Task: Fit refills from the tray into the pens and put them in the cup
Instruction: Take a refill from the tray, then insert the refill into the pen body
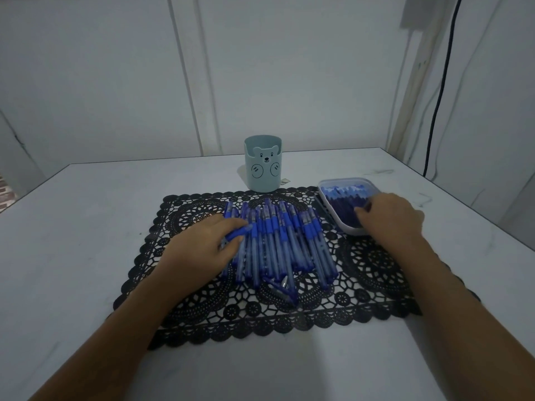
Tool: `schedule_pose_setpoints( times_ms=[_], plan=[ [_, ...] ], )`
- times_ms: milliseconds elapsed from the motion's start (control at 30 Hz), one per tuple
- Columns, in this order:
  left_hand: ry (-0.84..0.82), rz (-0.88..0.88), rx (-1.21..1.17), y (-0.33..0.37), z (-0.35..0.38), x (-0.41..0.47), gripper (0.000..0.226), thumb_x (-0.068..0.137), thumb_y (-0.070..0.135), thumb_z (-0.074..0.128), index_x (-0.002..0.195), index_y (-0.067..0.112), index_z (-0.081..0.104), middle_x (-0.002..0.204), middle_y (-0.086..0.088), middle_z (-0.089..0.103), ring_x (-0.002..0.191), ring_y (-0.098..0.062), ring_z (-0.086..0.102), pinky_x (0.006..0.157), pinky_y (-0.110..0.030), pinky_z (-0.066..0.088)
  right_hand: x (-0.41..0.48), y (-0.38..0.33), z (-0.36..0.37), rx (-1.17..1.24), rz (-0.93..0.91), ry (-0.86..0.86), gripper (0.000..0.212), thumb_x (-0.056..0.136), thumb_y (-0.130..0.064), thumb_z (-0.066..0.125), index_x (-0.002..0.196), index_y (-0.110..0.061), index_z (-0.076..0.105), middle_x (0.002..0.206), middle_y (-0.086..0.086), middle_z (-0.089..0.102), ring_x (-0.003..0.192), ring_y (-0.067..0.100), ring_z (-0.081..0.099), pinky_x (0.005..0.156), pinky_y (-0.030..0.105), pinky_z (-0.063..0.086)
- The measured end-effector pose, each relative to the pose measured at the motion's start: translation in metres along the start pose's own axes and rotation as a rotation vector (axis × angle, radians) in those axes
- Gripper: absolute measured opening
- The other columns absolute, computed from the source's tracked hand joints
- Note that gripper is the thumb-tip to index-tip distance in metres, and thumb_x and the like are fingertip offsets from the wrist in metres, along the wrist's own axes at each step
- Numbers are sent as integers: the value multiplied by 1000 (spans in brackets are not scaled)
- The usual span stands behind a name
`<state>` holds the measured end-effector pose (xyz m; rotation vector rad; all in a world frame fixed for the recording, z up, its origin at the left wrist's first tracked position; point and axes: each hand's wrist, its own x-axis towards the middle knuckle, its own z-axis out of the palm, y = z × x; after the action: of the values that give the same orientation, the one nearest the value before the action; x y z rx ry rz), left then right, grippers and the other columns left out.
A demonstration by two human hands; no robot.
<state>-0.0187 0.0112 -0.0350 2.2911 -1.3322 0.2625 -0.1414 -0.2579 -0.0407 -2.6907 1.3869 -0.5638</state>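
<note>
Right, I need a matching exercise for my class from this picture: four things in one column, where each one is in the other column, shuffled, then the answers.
Things
1 cup
2 tray
3 pens
4 left hand

Places
A lying side by side on the black mat
B upright on the table, just past the mat's far edge
C holding one pen at the left end of the row
D at the mat's far right corner, with the right hand reaching into it

Pairs: 1-B, 2-D, 3-A, 4-C
</note>
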Motion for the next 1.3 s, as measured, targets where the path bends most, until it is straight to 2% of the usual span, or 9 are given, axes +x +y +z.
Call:
schedule_pose_setpoints(
  times_ms=[233, 467, 600, 700, 800, 867, 1067, 1167, 1300],
  plan=[
    [-7, -9, 6, -1, 1, 0, 33, 92, 30, 48, 125, 28, 53, 91, 19, 47, 74, 10, 43, 62, -8, 31, 10, -2, 3, 68, 52, -134, 21, 85, -35, 58, 83, -15, 63, 79, 3, 53, 90, 27, 56, 84, 38, 35],
    [-1, -14, -8, 0, -1, 0, 32, 92, 30, 48, 124, 30, 54, 89, 22, 47, 75, 11, 44, 60, -8, 32, 0, -10, -4, 185, 42, 29, 21, 92, -34, 51, 95, -16, 61, 99, 6, 63, 97, 28, 56, 88, 41, 36],
    [4, -21, -43, 0, -2, 0, 31, 92, 29, 49, 123, 29, 54, 92, 21, 48, 77, 8, 46, 63, -9, 33, -9, -16, -20, 467, -43, 94, 20, 89, -32, 57, 96, -15, 65, 99, 6, 66, 94, 24, 58, 86, 39, 45],
    [19, -23, -103, 0, -2, 1, 32, 93, 30, 48, 124, 26, 54, 100, 15, 55, 83, 2, 49, 72, -14, 38, -21, -24, -36, 789, -186, -82, 13, 86, -22, 62, 95, -15, 68, 88, 0, 65, 81, 12, 57, 69, 15, 43],
    [46, -14, -144, -1, -2, 0, 39, 88, 38, 40, 124, 29, 54, 102, 9, 59, 89, -3, 52, 78, -23, 46, -36, -32, -47, 854, -375, -281, 9, 84, -19, 64, 81, -27, 67, 78, -11, 65, 69, -4, 56, 59, -1, 39],
    [51, -25, -146, -1, -3, 0, 41, 86, 41, 37, 124, 32, 52, 100, 9, 59, 90, -3, 52, 79, -28, 48, -41, -34, -48, 839, -459, -328, 15, 83, -18, 66, 76, -31, 66, 76, -14, 66, 66, -9, 56, 60, -1, 39],
    [41, -15, -158, 0, -4, 0, 40, 85, 39, 39, 122, 33, 54, 100, 9, 61, 88, -1, 53, 74, -21, 46, -45, -37, -43, 895, -484, -381, 17, 81, -18, 67, 75, -34, 68, 80, -6, 69, 75, 5, 61, 73, 17, 48],
    [36, -16, -165, 1, -3, -1, 42, 85, 38, 38, 123, 32, 54, 98, 11, 60, 85, 3, 51, 68, -13, 39, -44, -37, -43, 898, -463, -360, 19, 81, -18, 67, 74, -35, 67, 78, -11, 68, 69, -3, 58, 67, 10, 45],
    [52, -20, -204, 2, -4, 0, 40, 86, 37, 40, 122, 31, 55, 93, 14, 58, 78, 10, 47, 64, -13, 35, -45, -37, -44, 918, -423, -323, 17, 82, -20, 65, 74, -34, 67, 83, -1, 69, 72, 6, 57, 59, 3, 42]
  ],
)
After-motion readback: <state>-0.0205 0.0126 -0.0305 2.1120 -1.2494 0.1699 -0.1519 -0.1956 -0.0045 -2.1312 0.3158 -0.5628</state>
